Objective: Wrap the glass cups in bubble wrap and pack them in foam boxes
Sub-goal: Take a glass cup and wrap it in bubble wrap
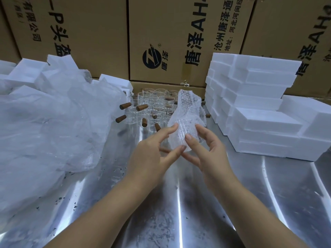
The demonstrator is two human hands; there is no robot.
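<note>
Both my hands hold a sheet of bubble wrap (pixel 186 111) above the shiny metal table (pixel 179 203). My left hand (pixel 152 154) touches its lower left part with index finger and thumb spread. My right hand (pixel 206 151) pinches the lower right part between thumb and fingers. A glass cup seems to sit inside the wrap, with a brown handle tip (pixel 164 150) showing under my left fingers. Behind the wrap stand several glass cups (pixel 152 106) with brown wooden handles. White foam boxes (pixel 254 108) are stacked at the right.
A large heap of clear plastic sheeting (pixel 50 122) covers the left of the table, with more foam pieces (pixel 26 72) behind it. Tall cardboard cartons (pixel 170 38) form a wall along the back edge.
</note>
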